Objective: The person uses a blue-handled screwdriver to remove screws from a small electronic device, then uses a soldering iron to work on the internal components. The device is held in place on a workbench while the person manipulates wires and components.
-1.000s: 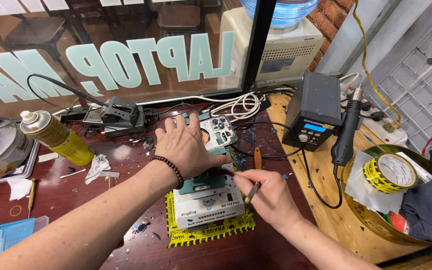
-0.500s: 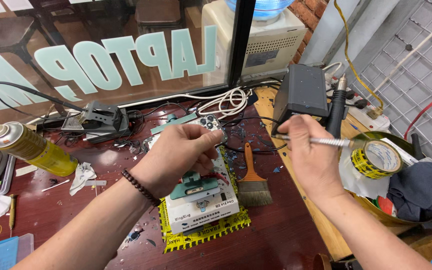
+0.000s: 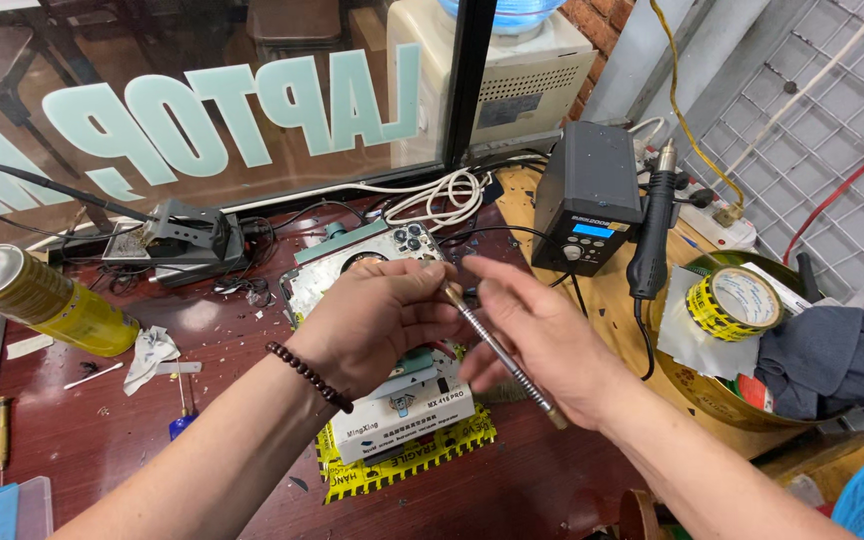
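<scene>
Steel, slim and knurled, the screwdriver runs on a slant between the two hands above the middle of the dark red bench. The left hand, a bead bracelet on its wrist, has its fingertips pinched shut on the tool's upper tip. The right hand cradles the shaft lower down, fingers loosely curled round it rather than clenched, with the butt end poking out below the palm. Directly under both hands sits a white heating fixture on a yellow patterned mat, and a phone back with its camera cluster lies just behind the left hand's knuckles. To the left a yellow spray can lies tilted, well apart from the hands, with a soldering iron stand beyond it against the glass. To the right stands a black hot-air station, its wand hanging beside it, and near that a roll of yellow tape rests in a round tray
</scene>
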A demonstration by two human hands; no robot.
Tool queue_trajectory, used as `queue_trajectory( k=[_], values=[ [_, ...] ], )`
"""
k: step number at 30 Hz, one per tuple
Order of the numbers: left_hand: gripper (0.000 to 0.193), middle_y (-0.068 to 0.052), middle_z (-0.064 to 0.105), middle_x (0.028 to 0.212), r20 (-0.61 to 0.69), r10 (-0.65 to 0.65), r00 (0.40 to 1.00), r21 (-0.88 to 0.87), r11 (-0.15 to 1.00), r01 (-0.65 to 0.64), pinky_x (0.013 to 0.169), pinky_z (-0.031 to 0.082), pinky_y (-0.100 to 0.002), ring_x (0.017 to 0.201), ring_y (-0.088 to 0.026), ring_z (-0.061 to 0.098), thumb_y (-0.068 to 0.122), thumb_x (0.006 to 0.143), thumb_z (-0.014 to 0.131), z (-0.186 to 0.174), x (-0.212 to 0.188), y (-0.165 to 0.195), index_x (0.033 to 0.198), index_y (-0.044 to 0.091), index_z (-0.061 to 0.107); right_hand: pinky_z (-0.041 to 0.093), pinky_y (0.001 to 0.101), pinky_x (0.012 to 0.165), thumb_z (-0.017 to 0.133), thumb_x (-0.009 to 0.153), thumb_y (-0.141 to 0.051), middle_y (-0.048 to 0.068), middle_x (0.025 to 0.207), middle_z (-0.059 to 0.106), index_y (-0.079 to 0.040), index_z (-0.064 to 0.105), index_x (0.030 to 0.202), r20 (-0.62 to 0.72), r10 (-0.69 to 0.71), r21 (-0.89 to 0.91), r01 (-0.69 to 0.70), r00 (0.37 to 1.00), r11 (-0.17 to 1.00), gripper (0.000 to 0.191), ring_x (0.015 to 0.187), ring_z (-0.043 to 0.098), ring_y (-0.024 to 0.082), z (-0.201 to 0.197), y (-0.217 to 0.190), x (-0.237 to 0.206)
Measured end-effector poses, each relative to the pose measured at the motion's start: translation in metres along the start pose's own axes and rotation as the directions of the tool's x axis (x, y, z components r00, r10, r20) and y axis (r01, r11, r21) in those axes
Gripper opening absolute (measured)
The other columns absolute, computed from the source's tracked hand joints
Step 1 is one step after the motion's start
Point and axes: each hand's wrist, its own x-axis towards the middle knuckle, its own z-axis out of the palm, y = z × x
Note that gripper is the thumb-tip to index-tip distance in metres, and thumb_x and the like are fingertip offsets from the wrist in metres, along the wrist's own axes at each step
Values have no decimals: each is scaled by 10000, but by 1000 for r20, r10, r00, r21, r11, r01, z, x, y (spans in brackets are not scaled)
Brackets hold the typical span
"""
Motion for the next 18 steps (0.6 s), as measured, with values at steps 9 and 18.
queue_trajectory(
  k=[9,18],
  values=[
    [423,-155,742,906,-287,519,805,707,682,-188,775,594,-438,853,-255,709,360,964,654,-11,23,47,1089,-38,723,355,262,395,630,939,-232,28,640,611,-123,635,1403,-175,115,-258,-159,978,953,477,424,454,83,-2,-19,19],
    [1286,-206,400,1529,91,494,865,946,-314,80,1153,157,-620,1460,-349,276,777,596,806,-4,21,18,1489,-30,352,369,282,398,536,981,-258,43,648,584,-157,580,1449,-152,212,-260,-246,965,934,482,416,459,110,2,-9,41]
  ],
)
